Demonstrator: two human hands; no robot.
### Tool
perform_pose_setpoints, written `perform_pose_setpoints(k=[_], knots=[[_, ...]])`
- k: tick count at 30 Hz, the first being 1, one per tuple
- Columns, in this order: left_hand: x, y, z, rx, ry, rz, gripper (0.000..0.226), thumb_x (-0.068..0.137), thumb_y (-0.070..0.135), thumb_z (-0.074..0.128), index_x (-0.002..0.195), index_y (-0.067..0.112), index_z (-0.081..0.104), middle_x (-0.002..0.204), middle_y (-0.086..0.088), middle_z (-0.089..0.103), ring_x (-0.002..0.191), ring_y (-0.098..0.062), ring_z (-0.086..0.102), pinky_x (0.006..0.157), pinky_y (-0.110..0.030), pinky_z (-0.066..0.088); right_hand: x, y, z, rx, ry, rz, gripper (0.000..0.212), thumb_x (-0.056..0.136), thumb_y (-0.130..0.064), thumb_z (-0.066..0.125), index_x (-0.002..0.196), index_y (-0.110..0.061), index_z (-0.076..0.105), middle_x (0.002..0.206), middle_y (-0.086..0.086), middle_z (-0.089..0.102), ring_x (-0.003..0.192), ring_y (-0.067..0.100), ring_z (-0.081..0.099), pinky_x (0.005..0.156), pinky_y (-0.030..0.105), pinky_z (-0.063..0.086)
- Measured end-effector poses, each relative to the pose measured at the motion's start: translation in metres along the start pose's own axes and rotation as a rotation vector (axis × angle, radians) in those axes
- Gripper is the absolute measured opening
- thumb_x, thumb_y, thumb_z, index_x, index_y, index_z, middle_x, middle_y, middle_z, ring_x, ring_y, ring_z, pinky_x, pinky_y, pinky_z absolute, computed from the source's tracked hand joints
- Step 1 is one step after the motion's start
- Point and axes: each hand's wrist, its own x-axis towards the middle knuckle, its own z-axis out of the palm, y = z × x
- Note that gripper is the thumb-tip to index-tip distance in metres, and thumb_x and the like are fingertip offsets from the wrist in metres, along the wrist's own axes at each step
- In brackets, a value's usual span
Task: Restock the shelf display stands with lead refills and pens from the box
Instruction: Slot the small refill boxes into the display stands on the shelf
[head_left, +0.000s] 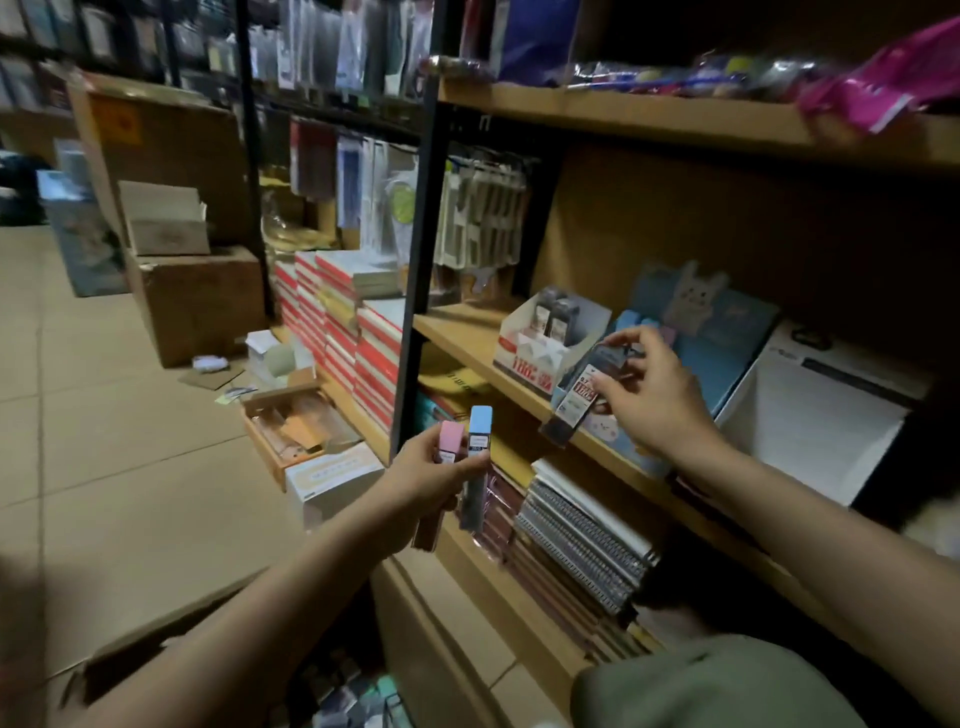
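My left hand (434, 470) holds two lead refill cases upright below the shelf edge: one with a pink cap (451, 441) and one with a blue cap (478, 452). My right hand (649, 402) grips a dark lead refill case (574, 402) with a red and white label, tilted over the front of the wooden shelf (467, 338). Just behind it stands a white display stand (545, 340) with a few dark refill cases in its back row. A blue display stand (696, 358) with a cat figure sits right of it. The source box (358, 696) lies low, mostly dark.
A black upright post (421, 260) borders the shelf on the left. Spiral notebooks (582, 535) are stacked on the shelf below. Red and white book stacks (337, 322), cardboard boxes (197, 301) and an open carton (296, 426) stand on the tiled floor at left.
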Motion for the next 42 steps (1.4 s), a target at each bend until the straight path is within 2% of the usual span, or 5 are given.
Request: perform_pose_setpoints(k=[7,14,20,28,42], knots=[[0.030,0.019,0.000,-0.054,-0.013,0.001,0.017,0.094,0.025,0.061,0.110,0.021,0.059,0.103,-0.006,0.064,0.089,-0.017,0.061,0.061,-0.025,0.044,0.067,-0.013,-0.013,-0.204,0.115,-0.058,0.031,0.088,-0.014,0.068,0.111,-0.024,0.050,0.108,0.006,0.064,0.096,0.022,0.065,0.078,0.040,0.059],[0.064,0.025,-0.015,-0.159,0.031,0.006,0.006,0.095,0.024,0.060,0.100,0.026,0.059,0.099,-0.004,0.062,0.089,-0.018,0.059,0.068,-0.029,0.045,0.126,-0.019,0.023,-0.345,0.163,-0.175,0.031,0.088,-0.008,0.067,0.116,-0.012,0.053,0.112,0.008,0.060,0.099,0.015,0.054,0.079,0.024,0.046],[0.077,0.011,-0.020,-0.217,0.037,-0.067,0.023,0.095,0.024,0.059,0.117,0.016,0.058,0.105,-0.009,0.062,0.087,-0.019,0.058,0.064,-0.027,0.043,0.155,-0.003,0.035,-0.462,0.152,-0.147,0.029,0.086,-0.004,0.069,0.112,-0.007,0.055,0.113,0.012,0.060,0.101,0.022,0.058,0.082,0.030,0.051],[0.083,0.001,-0.017,-0.199,0.036,-0.110,0.022,0.095,0.026,0.059,0.115,0.017,0.058,0.111,-0.010,0.064,0.097,-0.022,0.060,0.063,-0.027,0.042,0.163,0.024,0.053,-0.643,0.097,-0.148,0.021,0.082,-0.016,0.076,0.099,-0.017,0.065,0.105,0.004,0.065,0.098,0.024,0.061,0.083,0.044,0.053],[0.072,0.009,-0.006,-0.151,0.033,-0.040,0.022,0.094,0.028,0.061,0.114,0.020,0.059,0.104,-0.006,0.064,0.090,-0.017,0.061,0.063,-0.024,0.043,0.132,0.025,0.028,-0.421,0.156,-0.164,0.018,0.091,-0.015,0.064,0.109,-0.013,0.066,0.108,0.004,0.063,0.094,0.013,0.060,0.077,0.018,0.046]])
